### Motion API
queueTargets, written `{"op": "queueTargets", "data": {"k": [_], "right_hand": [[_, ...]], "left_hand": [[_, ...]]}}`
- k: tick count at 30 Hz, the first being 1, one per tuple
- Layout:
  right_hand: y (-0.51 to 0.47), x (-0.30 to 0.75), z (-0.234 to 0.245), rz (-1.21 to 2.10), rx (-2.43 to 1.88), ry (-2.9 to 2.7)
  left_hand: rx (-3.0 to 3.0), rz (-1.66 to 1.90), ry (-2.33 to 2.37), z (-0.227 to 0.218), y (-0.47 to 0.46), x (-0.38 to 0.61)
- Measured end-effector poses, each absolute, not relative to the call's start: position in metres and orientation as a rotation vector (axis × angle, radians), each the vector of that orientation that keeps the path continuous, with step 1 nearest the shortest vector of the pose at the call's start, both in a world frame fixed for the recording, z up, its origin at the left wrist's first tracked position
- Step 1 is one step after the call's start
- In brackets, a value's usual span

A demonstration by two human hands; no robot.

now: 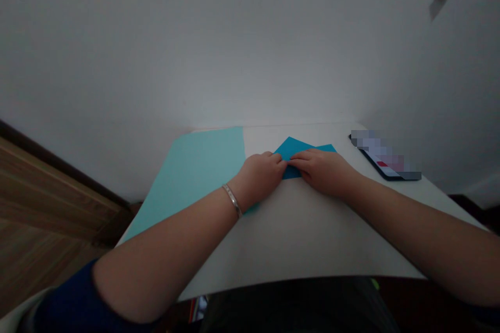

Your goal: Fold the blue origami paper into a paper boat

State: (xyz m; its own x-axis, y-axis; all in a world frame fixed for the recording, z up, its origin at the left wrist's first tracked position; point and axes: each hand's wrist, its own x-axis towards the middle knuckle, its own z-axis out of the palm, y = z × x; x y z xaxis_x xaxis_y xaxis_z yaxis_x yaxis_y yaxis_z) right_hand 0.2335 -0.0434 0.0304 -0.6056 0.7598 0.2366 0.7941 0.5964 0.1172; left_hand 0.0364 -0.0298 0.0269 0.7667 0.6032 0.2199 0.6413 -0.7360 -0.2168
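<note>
A sheet of blue paper [291, 146], partly folded with pointed corners, lies on the white table under both hands. My left hand [262, 176] is closed at the paper's left side, its fingertips pressed together on it. My right hand [322, 169] comes from the other side, with thumb and fingers drawn together on the paper near its middle. The fingertips of both hands nearly meet there. Much of the paper's left and right parts is hidden beneath the hands. A bracelet circles my left wrist.
A large light turquoise sheet [203, 166] covers the left of the white table [312, 239]. At the right rear lies a phone [385, 158], its screen lit and blurred. A pale wall [250, 41] stands directly behind the table. Wooden furniture [47, 213] is at the far left.
</note>
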Motion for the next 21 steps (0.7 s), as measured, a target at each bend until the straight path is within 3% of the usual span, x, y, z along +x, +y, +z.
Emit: {"op": "queueTargets", "data": {"k": [21], "right_hand": [[-0.039, 0.239, 0.048, -0.386, -1.97, -2.507]], "left_hand": [[-2.658, -0.175, -1.107, 0.033, -0.032, 0.039]]}}
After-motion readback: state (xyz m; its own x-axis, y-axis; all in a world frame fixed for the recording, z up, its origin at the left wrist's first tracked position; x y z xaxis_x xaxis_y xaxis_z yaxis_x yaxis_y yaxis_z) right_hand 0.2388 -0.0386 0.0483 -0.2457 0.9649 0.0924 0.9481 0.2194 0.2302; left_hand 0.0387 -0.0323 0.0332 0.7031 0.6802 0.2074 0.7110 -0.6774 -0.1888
